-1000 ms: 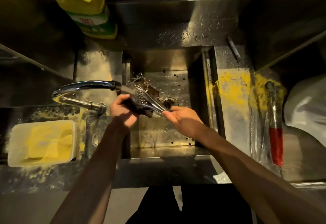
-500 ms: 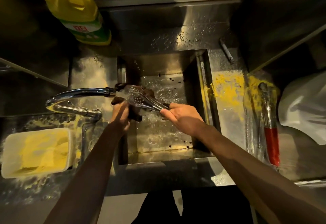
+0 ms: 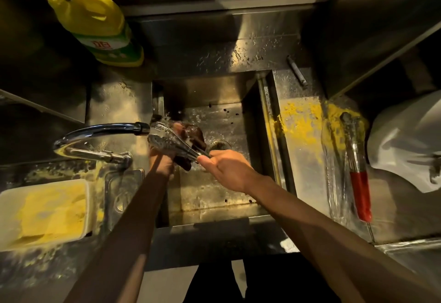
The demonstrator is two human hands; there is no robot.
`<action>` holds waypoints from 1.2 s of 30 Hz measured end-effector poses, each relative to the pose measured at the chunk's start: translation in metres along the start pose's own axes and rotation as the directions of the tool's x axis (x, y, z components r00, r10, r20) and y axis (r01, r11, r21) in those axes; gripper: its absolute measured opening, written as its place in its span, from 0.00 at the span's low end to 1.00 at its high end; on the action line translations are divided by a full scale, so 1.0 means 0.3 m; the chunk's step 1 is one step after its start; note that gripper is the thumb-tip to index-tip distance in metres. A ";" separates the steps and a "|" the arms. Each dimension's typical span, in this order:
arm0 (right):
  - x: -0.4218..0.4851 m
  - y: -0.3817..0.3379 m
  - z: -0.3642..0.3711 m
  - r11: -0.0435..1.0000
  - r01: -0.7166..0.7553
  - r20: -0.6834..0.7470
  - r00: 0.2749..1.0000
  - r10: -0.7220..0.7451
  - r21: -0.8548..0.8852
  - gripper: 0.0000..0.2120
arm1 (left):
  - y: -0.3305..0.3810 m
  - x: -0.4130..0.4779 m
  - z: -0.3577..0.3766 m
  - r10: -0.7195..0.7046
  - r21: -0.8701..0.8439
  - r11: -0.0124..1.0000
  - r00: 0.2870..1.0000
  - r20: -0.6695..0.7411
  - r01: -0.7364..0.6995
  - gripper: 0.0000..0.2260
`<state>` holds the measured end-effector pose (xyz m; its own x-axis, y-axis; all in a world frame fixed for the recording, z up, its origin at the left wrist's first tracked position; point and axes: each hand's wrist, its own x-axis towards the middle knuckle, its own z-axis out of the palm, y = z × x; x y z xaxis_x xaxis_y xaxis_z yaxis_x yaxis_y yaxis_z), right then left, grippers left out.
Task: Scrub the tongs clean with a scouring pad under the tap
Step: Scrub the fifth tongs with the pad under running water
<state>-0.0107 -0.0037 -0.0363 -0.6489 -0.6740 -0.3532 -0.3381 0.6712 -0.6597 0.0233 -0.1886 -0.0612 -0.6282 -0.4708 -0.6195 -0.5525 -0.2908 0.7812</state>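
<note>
Catching the stream from the curved chrome tap [image 3: 107,129], the perforated steel tongs [image 3: 170,144] hang over the steel sink [image 3: 210,195] so runoff drains. Fingers of the right hand [image 3: 229,169] pinch the handle end, steadying it; the left hand [image 3: 162,163] curls its fingers round the dark scouring pad [image 3: 195,135], wrapping the head.

Over a steel sink [image 3: 267,116], the right hand [image 3: 229,169] grips metal tongs [image 3: 171,141] under the tap [image 3: 100,130]; the left hand [image 3: 162,162] presses a dark scouring pad [image 3: 194,135] against them.

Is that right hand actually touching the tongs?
Touching. The head view shows the right hand pinching the handle end of the tongs between thumb and fingers.
</note>
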 end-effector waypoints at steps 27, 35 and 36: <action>-0.053 0.102 -0.060 0.997 0.048 0.039 0.998 -0.045 -0.057 0.32 | 0.018 -0.100 0.045 0.101 0.077 0.990 0.982 0.162 -0.115 0.18; -0.141 0.203 -0.214 0.983 0.002 -0.013 1.000 -0.005 -0.186 0.33 | 0.023 -0.146 0.071 -0.093 -0.355 0.932 0.995 -0.044 0.071 0.01; -0.154 0.210 -0.217 0.989 -0.029 -0.064 0.998 0.019 -0.147 0.30 | 0.029 -0.143 0.073 -0.106 -0.385 0.920 0.992 -0.062 0.074 0.01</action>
<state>-0.0462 0.0897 -0.0183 -0.6978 -0.6396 -0.3225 -0.4157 0.7282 -0.5449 0.0335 -0.1527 -0.0294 -0.5307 -0.4884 -0.6927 -0.3439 -0.6229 0.7027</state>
